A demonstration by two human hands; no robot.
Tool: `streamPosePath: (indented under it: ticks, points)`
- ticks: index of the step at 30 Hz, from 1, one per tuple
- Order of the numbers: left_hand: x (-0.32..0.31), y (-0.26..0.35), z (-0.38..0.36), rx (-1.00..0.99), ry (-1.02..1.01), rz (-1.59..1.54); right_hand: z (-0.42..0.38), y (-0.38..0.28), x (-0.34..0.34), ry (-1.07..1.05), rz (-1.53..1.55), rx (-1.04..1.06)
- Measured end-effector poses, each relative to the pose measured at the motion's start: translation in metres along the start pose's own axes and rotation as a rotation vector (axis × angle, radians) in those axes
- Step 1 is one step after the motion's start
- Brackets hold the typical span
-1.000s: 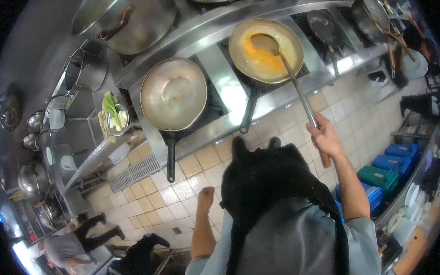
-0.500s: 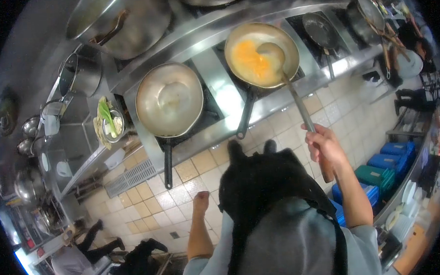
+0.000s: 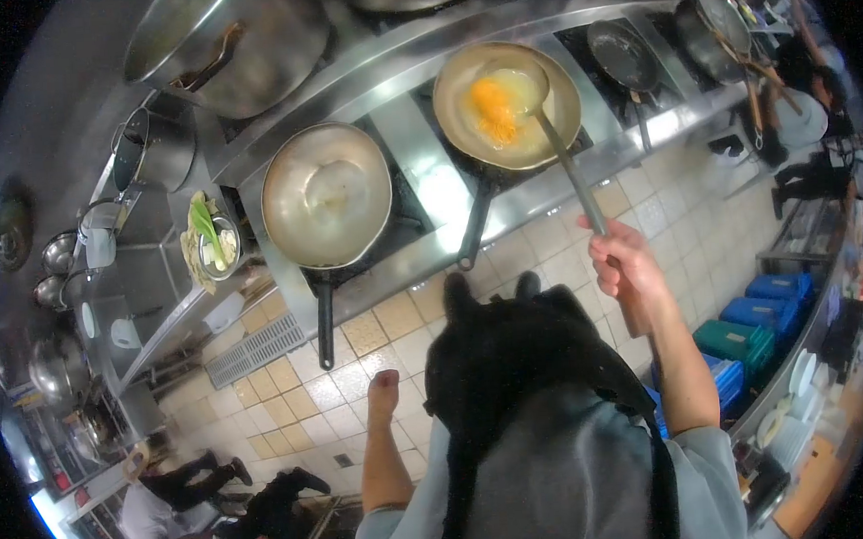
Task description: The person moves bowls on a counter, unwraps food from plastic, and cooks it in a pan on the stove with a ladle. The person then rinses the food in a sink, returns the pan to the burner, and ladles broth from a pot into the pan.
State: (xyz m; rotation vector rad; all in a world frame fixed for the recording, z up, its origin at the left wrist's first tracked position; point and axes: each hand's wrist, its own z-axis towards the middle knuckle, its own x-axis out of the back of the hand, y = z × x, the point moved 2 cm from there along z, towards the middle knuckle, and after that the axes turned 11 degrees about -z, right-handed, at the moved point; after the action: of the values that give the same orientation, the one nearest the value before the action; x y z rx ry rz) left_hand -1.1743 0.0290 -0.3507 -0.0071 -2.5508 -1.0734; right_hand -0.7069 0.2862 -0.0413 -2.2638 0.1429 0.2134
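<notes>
My right hand [image 3: 626, 264] is wrapped round the handle of a long ladle [image 3: 569, 172]. The ladle's bowl dips into a frying pan [image 3: 568, 126] on the stove, beside a bright orange-yellow mass that looks like egg [image 3: 494, 110], in pale liquid. That pan's black handle points towards me, with no hand on it. Lower and to the left, my left hand [image 3: 383, 393] hangs above the floor, fingers curled in, with nothing visible in it. A second frying pan [image 3: 288, 233], with a little liquid at its centre, is nearest to it.
A small black pan [image 3: 621, 55] stands on the right burner, and a large pot [image 3: 279, 58] behind at left. A bowl with green vegetable [image 3: 205, 223] sits at the left counter. Blue bins [image 3: 751, 316] stand at right. Other people [image 3: 152, 518] are at lower left.
The ladle's bowl has moved up in the pan, and my right hand has shifted slightly up with it. The orange mass is more bunched together. My left hand has barely moved.
</notes>
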Motion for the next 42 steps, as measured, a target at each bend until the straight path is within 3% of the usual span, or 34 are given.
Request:
streamPosePath:
  ticks: [9,14,21,23,24,26,30,35,42]
  points:
    - [-0.016,0.003,-0.014,0.143,-0.024,-0.009,0.001,-0.009,0.033,0.169,-0.422,0.105]
    - [-0.021,0.002,-0.013,-0.064,-0.04,-0.033,0.023,-0.004,0.038,0.228,-0.615,0.155]
    - [-0.02,0.013,-0.019,0.009,-0.006,-0.075,0.04,0.006,0.015,0.097,-0.422,0.077]
    - [-0.019,0.014,-0.022,0.044,0.007,0.017,0.035,0.002,0.008,-0.011,-0.145,0.016]
    - [-0.02,0.013,-0.023,0.043,0.007,0.015,0.033,-0.001,0.01,-0.011,-0.147,0.017]
    - [-0.023,0.006,-0.027,0.166,0.023,-0.069,0.029,-0.004,0.017,-0.134,0.119,-0.061]
    - [-0.026,0.009,-0.029,0.168,-0.023,0.044,0.02,0.002,0.026,-0.145,0.139,-0.09]
    - [-0.03,0.011,-0.031,0.099,-0.005,-0.068,0.005,-0.005,0.028,-0.045,-0.075,0.013]
    - [-0.022,-0.012,-0.001,0.116,-0.021,0.028,0.005,-0.012,0.045,0.092,-0.343,0.113]
